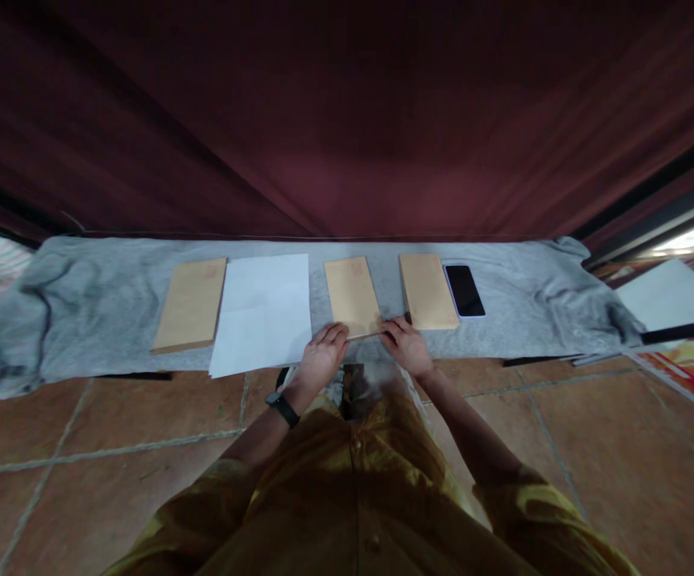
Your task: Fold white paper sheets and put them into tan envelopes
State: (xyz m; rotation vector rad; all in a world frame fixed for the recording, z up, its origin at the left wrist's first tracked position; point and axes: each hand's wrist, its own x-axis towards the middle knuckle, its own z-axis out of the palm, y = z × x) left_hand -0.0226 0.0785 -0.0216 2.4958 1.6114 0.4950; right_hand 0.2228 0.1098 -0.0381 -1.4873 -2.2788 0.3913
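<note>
A brown kraft envelope (352, 292) with small reddish print near its far edge lies in front of me on the grey cloth. My left hand (326, 346) grips its near left corner, fingers bent and closed. At the near right corner, my right hand (405, 344) pinches the same envelope between closed fingers. Left of it are white paper sheets (263, 312), and beyond them a stack of brown envelopes (192, 304). To the right of my right hand sits another stack of brown envelopes (429, 292).
A dark-screened phone (465, 290) in a pale purple case lies beside the right stack. The grey cloth (101, 304) covers a narrow bench against a dark red curtain (335, 176). A white board (674, 294) and a colourful printed sheet (692, 372) are at far right.
</note>
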